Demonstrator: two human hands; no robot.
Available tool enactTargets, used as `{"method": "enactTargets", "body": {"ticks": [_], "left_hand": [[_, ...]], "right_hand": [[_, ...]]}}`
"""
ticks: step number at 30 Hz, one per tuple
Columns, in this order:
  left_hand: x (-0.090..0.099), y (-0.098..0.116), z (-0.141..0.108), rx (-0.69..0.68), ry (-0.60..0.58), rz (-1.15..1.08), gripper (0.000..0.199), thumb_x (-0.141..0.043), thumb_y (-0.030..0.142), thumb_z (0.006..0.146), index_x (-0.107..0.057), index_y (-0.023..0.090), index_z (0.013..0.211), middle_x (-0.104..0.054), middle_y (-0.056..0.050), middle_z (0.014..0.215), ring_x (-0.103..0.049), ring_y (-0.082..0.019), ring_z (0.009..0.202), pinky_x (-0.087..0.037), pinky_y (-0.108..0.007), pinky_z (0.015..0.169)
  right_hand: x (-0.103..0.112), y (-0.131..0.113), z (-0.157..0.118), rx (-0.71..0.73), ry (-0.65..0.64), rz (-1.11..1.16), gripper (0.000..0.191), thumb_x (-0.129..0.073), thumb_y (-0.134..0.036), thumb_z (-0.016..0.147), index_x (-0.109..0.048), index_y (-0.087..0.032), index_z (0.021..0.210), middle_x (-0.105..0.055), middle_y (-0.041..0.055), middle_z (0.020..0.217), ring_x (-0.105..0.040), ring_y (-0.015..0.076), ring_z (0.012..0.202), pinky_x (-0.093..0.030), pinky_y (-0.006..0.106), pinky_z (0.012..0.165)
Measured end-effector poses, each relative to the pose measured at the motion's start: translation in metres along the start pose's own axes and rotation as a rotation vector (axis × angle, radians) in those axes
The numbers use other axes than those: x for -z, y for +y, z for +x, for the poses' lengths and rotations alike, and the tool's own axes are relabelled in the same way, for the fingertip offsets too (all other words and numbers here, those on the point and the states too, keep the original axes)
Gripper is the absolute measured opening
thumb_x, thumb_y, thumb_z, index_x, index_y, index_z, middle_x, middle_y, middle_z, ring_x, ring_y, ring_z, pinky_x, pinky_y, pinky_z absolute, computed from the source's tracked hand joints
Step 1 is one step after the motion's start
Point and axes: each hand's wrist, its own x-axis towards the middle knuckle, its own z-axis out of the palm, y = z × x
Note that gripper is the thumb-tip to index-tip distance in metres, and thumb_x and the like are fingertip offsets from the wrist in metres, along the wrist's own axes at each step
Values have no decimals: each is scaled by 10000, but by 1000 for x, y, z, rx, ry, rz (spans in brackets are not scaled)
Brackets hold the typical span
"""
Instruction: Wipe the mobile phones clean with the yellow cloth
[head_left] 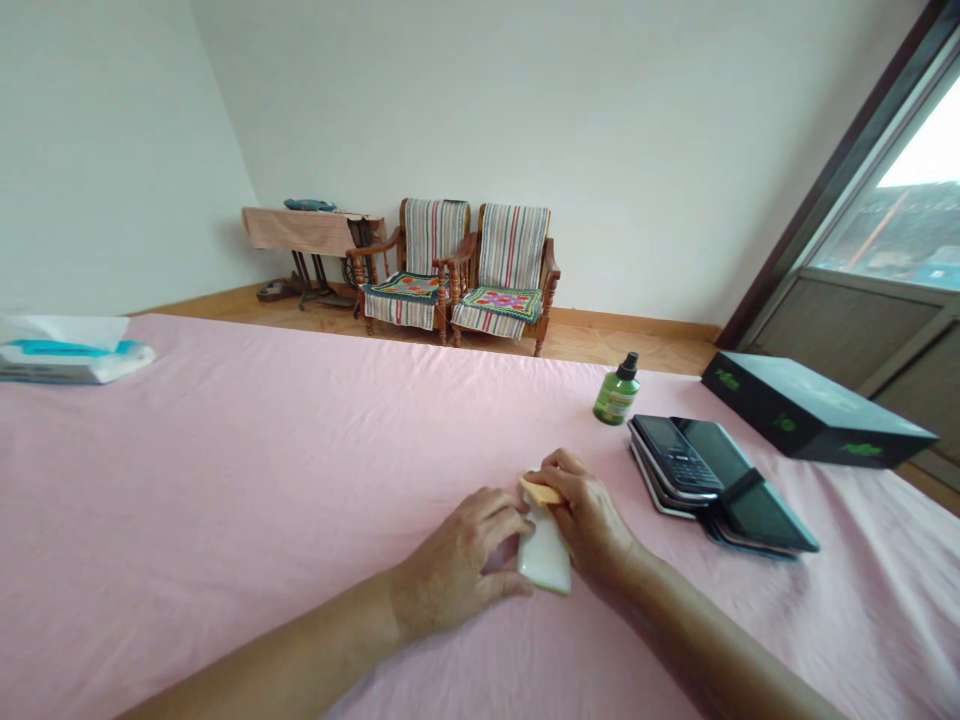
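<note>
A white, flat, phone-shaped object [544, 557] lies on the pink cloth [300, 450] between my hands. My right hand [589, 515] pinches a small yellow-orange piece, perhaps a cloth or sponge [543, 492], against its far end. My left hand [472, 560] holds the white object's left side, with the fingertips near its upper part and the thumb by its lower left edge. Part of the right side is hidden behind my right hand.
A green bottle with a black top [616, 392] stands beyond my right hand. Stacked phones [679, 465] and dark devices [761, 515] lie to the right, before a black box [814, 410]. A tissue pack [97, 362] is far left. Two chairs [502, 270] stand behind.
</note>
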Motion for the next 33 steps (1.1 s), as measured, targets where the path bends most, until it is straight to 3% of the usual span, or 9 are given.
{"method": "enactTargets", "body": {"ticks": [7, 10, 21, 24, 29, 33], "left_hand": [[-4, -5, -2, 80, 140, -111, 735, -867, 162, 614, -442, 231, 1209, -544, -63, 1165, -538, -259, 1092, -444, -420, 951], [-6, -8, -2, 76, 137, -125, 800, -871, 160, 609, -412, 244, 1259, -528, -61, 1206, -530, -256, 1107, -444, -416, 956], [-1, -5, 1, 67, 90, -120, 662, -831, 254, 695, -499, 207, 1266, -547, -85, 1188, -523, -248, 1120, -445, -392, 974], [0, -5, 2, 63, 70, -73, 649, -858, 257, 660, -544, 199, 1225, -559, -88, 1188, -514, -255, 1125, -427, -408, 989], [-1, -8, 2, 21, 63, -3, 589, -873, 288, 641, -607, 168, 1152, -599, -92, 1142, -531, -254, 1074, -436, -398, 954], [-2, -9, 2, 10, 64, 12, 581, -867, 315, 651, -611, 162, 1149, -606, -104, 1142, -531, -256, 1073, -433, -399, 951]], "right_hand": [[1, -25, -20, -17, -81, 52, 254, -487, -35, 856, -673, -206, 827, -575, 50, 857, -534, 196, 848, -417, 297, 725], [-1, -31, -30, -25, -110, 68, 250, -493, -34, 851, -673, -206, 832, -570, 53, 870, -531, 202, 854, -416, 304, 724], [9, -45, -43, -91, -217, 239, 204, -525, -75, 839, -632, -189, 709, -546, 27, 795, -550, 151, 734, -399, 255, 621], [13, -42, -42, -128, -117, 276, 181, -540, -166, 865, -641, -186, 716, -552, 27, 774, -546, 151, 709, -396, 252, 601], [16, -21, -30, -232, 216, 160, 225, -497, -296, 922, -682, -192, 849, -590, 41, 800, -566, 167, 725, -412, 259, 619], [19, 7, -10, -245, 199, 11, 232, -531, -309, 892, -706, -180, 807, -611, 39, 768, -594, 176, 721, -427, 265, 645]]}}
